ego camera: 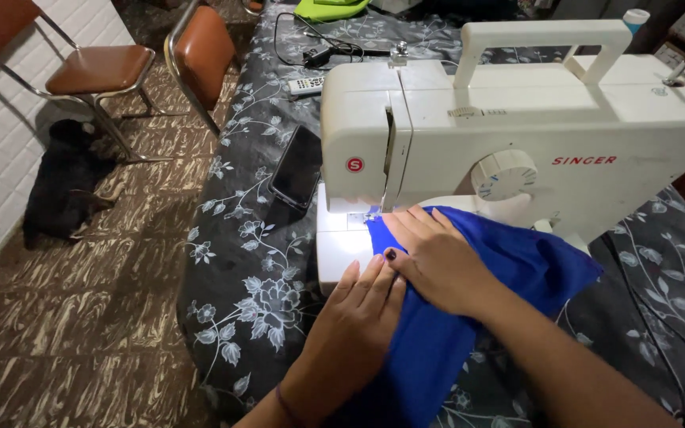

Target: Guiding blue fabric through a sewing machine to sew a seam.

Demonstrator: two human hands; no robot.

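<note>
1. Blue cloth (509, 261): long axis from near edge toward the needle of the sewing machine (517, 127), leading end pointing there.
2. Left hand (358, 313): flat, open, pressing cloth edge.
3. Right hand (438, 257): flat, open, atop cloth just behind needle.

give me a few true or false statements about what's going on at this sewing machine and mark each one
1. Both hands lie flat on the blue fabric. True: the left hand and right hand press it down.
2. The sewing machine is black. False: it is white.
3. A dark phone lies on the floral cloth left of the machine. True.
4. The right hand grips the dial. False: it rests on the fabric below the dial.
5. A green chair stands on the floor. False: the chairs have brown seats.
</note>
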